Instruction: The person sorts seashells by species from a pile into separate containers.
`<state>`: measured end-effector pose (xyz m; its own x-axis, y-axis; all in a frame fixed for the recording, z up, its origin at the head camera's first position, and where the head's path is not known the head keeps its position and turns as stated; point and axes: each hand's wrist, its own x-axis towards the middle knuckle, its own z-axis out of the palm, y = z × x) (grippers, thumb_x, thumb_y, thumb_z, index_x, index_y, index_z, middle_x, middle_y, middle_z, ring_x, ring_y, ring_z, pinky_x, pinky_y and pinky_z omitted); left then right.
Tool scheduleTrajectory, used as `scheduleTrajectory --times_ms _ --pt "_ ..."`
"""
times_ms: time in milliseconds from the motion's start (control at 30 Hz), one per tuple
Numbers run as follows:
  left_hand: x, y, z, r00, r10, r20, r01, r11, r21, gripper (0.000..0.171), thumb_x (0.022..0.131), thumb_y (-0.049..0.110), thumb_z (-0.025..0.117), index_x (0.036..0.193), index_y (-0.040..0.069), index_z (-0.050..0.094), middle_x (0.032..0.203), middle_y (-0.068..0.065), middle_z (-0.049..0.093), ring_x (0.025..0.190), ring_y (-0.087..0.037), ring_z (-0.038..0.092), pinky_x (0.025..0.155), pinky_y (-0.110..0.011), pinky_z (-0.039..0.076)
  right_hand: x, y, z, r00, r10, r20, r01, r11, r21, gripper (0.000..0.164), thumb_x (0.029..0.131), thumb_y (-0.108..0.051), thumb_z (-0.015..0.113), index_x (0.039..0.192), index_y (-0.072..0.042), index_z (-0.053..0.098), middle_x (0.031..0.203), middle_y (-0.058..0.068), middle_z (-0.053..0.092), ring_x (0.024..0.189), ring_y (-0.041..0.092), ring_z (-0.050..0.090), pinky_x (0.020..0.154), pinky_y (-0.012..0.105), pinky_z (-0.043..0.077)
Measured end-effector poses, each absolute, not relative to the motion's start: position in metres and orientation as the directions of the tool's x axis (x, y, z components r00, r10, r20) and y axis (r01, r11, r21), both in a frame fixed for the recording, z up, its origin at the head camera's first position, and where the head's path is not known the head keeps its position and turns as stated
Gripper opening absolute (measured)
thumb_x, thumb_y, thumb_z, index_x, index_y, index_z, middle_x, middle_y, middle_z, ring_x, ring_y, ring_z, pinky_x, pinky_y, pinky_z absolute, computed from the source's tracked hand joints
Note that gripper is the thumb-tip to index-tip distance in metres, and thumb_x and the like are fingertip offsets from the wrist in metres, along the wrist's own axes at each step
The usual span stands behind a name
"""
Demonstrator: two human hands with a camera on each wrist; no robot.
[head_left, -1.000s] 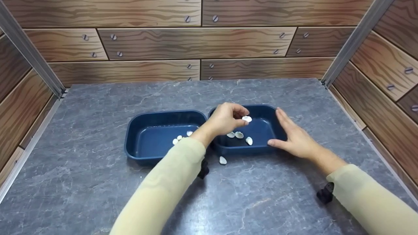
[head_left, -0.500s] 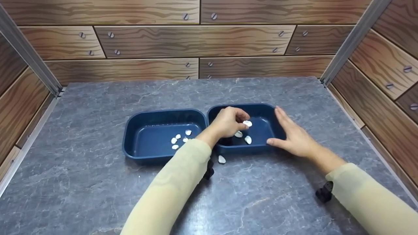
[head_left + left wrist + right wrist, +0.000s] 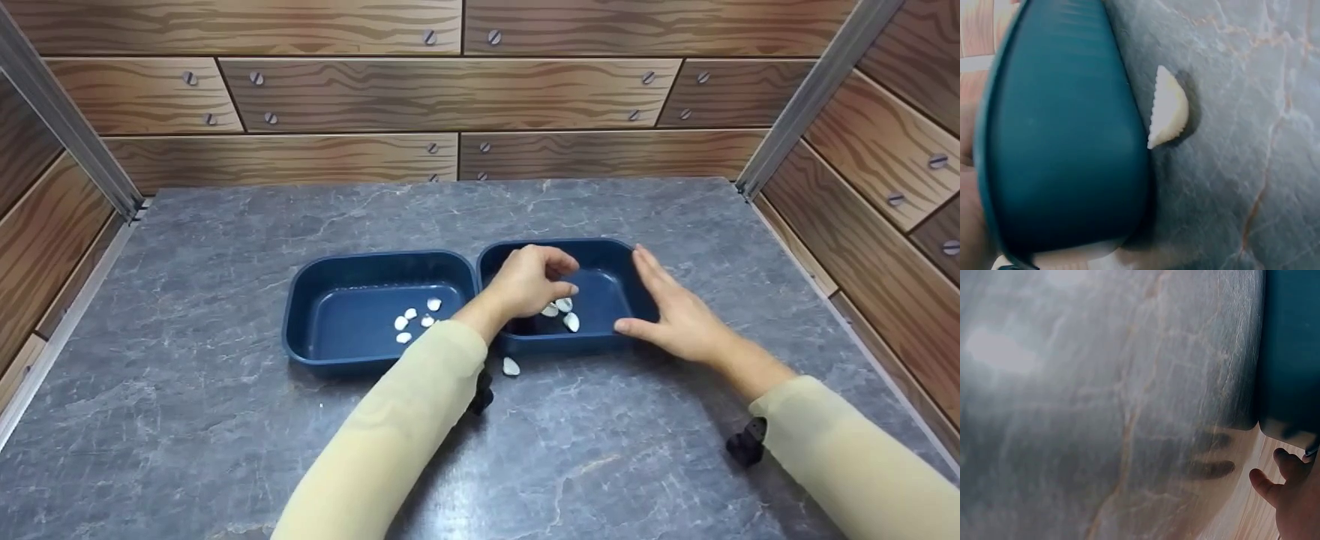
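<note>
My left hand [image 3: 525,281] hovers over the right blue tray [image 3: 559,341], thumb and fingers apart, nothing between them. Below its thumb, several white seashells [image 3: 571,322] lie on that tray's floor, partly hidden by the hand. My right hand [image 3: 679,319] rests along the tray's right end, fingers straight against the wall and thumb at the front rim. One more seashell [image 3: 511,367] lies on the tabletop just in front of the trays; in the left wrist view this ribbed shell [image 3: 1169,108] sits close to the tray's outer wall [image 3: 1067,129].
A matching left blue tray [image 3: 330,365] stands right beside the other, with several small white shells [image 3: 401,323] in its right half. Grey marbled tabletop [image 3: 187,420] surrounds both. Wood-patterned walls [image 3: 337,97] enclose the back and sides.
My left hand came slightly lower, then let go of the seashell it pinched; the shell now lies with the others in the right tray. My right hand has stayed in place.
</note>
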<state>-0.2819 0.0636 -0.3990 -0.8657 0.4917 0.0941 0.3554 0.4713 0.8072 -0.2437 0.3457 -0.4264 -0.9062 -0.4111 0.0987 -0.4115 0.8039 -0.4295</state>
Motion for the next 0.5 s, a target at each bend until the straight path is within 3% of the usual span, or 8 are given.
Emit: scheduleTrajectory --times_ms 267,500 --pt "-0.263 0.047 -0.375 -0.851 0.502 0.155 0.39 0.404 0.828 0.031 0.1 0.018 0.078 0.13 0.011 0.076 0.119 0.0 0.076 0.107 -0.01 0.069 0.093 -0.022 0.054 -0.244 0.346 -0.426 -0.91 -0.406 0.086 -0.401 0.807 -0.434 0.108 0.097 -0.048 0.074 0.171 -0.006 0.007 0.178 0.017 0.004 0.158 0.048 0.016 0.122 0.071 0.021" --pt "-0.233 0.027 -0.359 -0.813 0.536 0.227 0.465 0.363 0.808 0.032 0.101 0.02 0.077 0.131 0.011 0.074 0.124 -0.003 0.075 0.114 -0.016 0.07 0.099 -0.026 0.054 -0.244 0.346 -0.426 -0.91 -0.406 0.086 -0.402 0.807 -0.433 0.109 0.097 -0.05 0.074 0.171 -0.007 0.006 0.178 0.016 0.003 0.158 0.048 0.016 0.122 0.071 0.021"
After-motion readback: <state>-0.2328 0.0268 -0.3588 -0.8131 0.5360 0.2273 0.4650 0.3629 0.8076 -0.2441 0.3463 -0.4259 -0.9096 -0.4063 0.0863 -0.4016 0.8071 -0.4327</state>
